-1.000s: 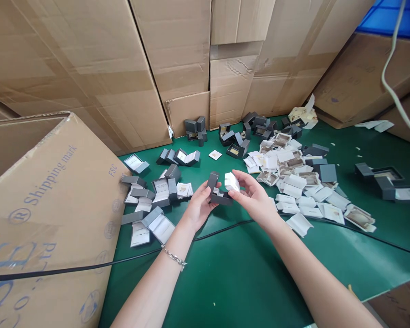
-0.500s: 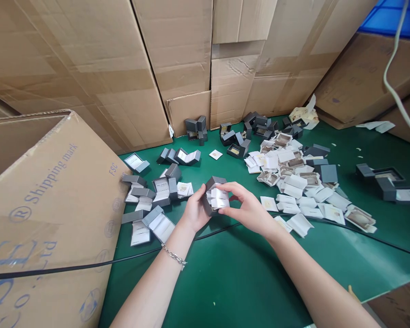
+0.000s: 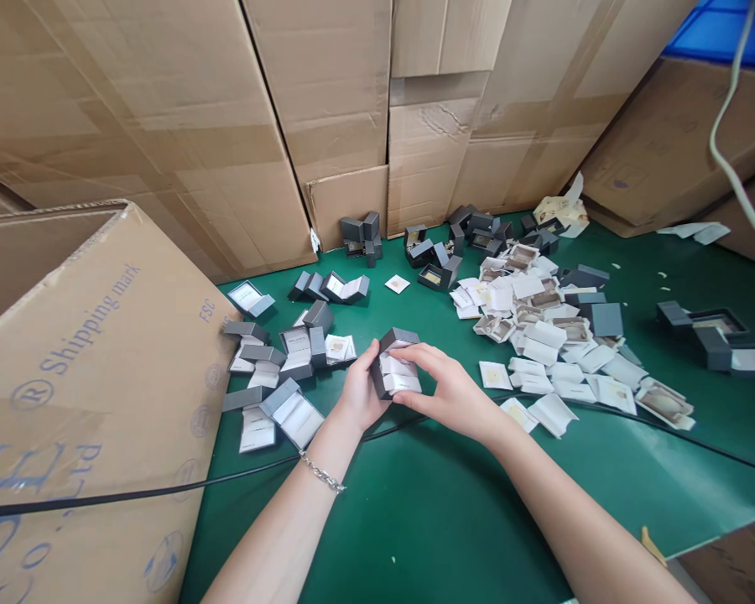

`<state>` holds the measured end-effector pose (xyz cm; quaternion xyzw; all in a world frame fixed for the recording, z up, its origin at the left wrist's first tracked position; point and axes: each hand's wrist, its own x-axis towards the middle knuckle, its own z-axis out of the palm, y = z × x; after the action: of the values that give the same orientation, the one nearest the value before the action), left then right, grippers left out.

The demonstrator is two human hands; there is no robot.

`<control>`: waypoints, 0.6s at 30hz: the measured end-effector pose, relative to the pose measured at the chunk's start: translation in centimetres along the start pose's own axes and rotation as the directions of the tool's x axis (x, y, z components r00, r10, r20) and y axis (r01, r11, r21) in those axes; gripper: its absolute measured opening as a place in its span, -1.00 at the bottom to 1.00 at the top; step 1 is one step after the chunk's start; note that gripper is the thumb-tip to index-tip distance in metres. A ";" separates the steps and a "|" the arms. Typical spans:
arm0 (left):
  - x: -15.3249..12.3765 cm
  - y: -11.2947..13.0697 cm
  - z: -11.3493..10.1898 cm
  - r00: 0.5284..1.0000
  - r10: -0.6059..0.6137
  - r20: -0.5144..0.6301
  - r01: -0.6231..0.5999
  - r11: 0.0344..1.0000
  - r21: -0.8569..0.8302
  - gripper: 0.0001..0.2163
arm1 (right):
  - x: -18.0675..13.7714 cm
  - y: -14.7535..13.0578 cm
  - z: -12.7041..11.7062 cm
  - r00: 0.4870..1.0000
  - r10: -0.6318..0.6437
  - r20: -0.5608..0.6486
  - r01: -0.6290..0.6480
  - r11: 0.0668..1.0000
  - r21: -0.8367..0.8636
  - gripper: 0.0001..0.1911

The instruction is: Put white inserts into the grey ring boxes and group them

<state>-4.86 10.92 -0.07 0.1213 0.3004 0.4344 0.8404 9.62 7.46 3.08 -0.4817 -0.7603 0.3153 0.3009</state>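
A small dark grey jewelry box [image 3: 383,379] is held lid-up over the green table, its white insert [image 3: 401,377] showing inside. My left hand [image 3: 360,393] is closed around the box's left side, thumb along its edge. With thumb and fingers, my right hand [image 3: 437,382] pinches the white insert at the box's opening. Left of my hands lie several open grey boxes with white linings [image 3: 297,411]. To the right spreads a heap of loose white inserts [image 3: 541,335].
A large open carton [image 3: 101,377] stands at the left, and tall cartons [image 3: 333,101] wall the back. Dark boxes [image 3: 478,231] cluster by that wall. A black cable [image 3: 257,472] crosses the table [image 3: 403,520] under my arms. More open boxes [image 3: 710,335] lie far right.
The white insert sits deeper and flatter in the grey box than before. My right fingers have shifted slightly left over it; my left hand keeps its hold.
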 end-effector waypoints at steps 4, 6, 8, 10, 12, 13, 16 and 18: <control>-0.1 0.1 0.0 1.000 -0.008 0.001 0.008 1.000 -0.001 -0.69 | -0.1 0.1 -0.3 1.000 -0.003 0.027 0.003 1.000 -0.020 -0.52; -0.1 0.0 0.0 1.000 -0.009 -0.004 0.009 1.000 0.009 -0.69 | -0.1 0.2 -0.4 0.999 0.000 0.048 0.002 1.000 -0.029 -0.52; 0.0 0.0 -0.1 1.000 -0.009 -0.018 0.009 1.000 0.013 -0.69 | -0.1 0.2 -0.4 0.998 0.002 0.058 0.000 0.999 -0.035 -0.54; 0.0 -0.1 -0.2 1.000 -0.010 -0.029 0.010 1.000 0.013 -0.70 | -0.1 0.2 -0.4 0.999 -0.007 0.049 0.008 1.000 -0.029 -0.55; 0.1 -0.1 -0.3 1.000 -0.013 -0.023 0.013 1.000 0.013 -0.70 | -0.1 0.3 -0.3 1.000 -0.010 0.015 0.010 1.000 -0.006 -0.56; 0.1 0.0 -0.3 1.000 -0.014 -0.020 0.014 1.000 0.014 -0.70 | 0.0 0.4 -0.3 1.000 -0.005 -0.007 0.006 1.000 0.008 -0.56; 0.1 0.0 -0.2 0.999 -0.016 -0.033 0.017 1.000 0.015 -0.70 | 0.1 0.6 -0.3 0.999 0.014 -0.031 -0.013 0.999 0.030 -0.56; 0.1 0.0 -0.2 0.999 -0.015 -0.043 0.016 1.000 0.017 -0.69 | 0.2 0.8 -0.4 1.000 0.014 -0.003 -0.014 1.000 0.023 -0.56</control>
<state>-4.93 11.01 -0.21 0.1168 0.3229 0.4277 0.8362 10.26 7.95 2.74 -0.4840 -0.7526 0.3255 0.3055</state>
